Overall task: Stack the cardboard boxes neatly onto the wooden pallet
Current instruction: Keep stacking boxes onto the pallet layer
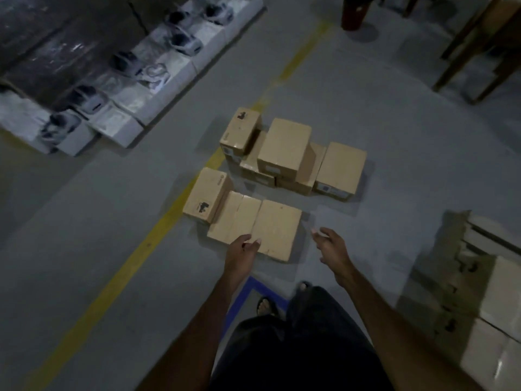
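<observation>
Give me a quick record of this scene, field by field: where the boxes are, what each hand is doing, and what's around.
cardboard boxes: two clusters on the grey floor
near cluster: flat box nearest the person, taller labelled box at its left
left hand: empty, fingers loosely curled, over the flat box's near edge; contact unclear
right hand: empty, loosely curled, right of the flat box
wooden pallet: not identifiable
floor: yellow line, blue tape
surroundings: white boxes upper left

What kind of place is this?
Probably a warehouse or stockroom. Cardboard boxes sit on a grey floor with a painted yellow line, and white boxes with shoes on top line one side.
</observation>
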The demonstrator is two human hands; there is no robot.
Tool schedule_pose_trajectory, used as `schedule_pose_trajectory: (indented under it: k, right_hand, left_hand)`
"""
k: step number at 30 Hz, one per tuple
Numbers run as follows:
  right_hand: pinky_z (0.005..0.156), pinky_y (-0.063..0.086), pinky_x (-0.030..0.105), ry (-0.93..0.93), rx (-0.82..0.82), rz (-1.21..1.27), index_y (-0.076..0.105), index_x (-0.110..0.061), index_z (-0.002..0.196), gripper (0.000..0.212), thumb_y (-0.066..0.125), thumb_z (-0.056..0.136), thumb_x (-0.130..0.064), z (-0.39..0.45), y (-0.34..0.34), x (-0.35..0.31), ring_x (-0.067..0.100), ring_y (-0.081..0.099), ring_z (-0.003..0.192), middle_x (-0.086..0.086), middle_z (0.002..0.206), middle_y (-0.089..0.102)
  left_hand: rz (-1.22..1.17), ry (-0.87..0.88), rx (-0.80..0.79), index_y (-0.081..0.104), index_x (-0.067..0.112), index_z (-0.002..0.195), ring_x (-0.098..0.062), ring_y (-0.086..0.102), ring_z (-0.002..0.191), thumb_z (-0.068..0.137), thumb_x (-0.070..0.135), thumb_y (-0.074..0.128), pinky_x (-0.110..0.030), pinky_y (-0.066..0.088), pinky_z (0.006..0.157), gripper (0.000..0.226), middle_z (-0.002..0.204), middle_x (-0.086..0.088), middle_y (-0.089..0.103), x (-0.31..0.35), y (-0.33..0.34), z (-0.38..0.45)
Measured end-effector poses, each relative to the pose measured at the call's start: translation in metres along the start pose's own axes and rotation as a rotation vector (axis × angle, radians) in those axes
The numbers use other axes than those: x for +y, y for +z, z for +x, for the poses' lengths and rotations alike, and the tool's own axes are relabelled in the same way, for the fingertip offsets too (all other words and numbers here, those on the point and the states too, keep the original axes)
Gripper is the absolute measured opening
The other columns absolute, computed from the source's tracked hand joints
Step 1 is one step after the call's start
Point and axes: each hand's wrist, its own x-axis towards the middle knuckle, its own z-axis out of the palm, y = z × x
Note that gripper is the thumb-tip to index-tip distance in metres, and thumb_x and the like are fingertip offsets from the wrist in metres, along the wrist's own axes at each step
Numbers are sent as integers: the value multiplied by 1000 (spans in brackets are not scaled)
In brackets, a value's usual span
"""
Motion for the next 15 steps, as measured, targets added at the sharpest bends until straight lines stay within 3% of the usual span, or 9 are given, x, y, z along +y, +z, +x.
schedule_pose_trajectory:
  k: [2,5,10,15]
  right_hand:
    - [112,45,57,37,10,17,49,-16,151,69,67,95,-53,14,0,2,31,55,132,9,151,53]
    - [113,44,56,93,19,18,49,-15,150,67,68,96,-50,42,2,8,31,55,132,11,150,54]
    - [112,45,56,148,15,-35,48,-14,151,81,68,87,-59,98,13,27,33,54,132,12,150,54]
    - [115,43,52,151,18,-95,45,-12,154,68,65,99,-48,160,28,46,33,51,136,12,155,49]
  left_hand:
    - [13,-48,-26,59,12,141,-24,64,102,101,36,67,-29,50,75,48,123,-18,68,-1,6,18]
    - [35,-104,-38,59,13,142,-39,66,113,98,39,69,-44,57,88,51,121,-22,69,-7,17,48]
    - [92,-111,-72,59,12,142,-22,65,100,99,39,69,-26,47,82,52,115,-12,70,-15,37,110]
    - [131,-119,-64,61,16,140,-26,67,102,97,43,69,-37,54,90,52,110,-10,72,-33,55,188]
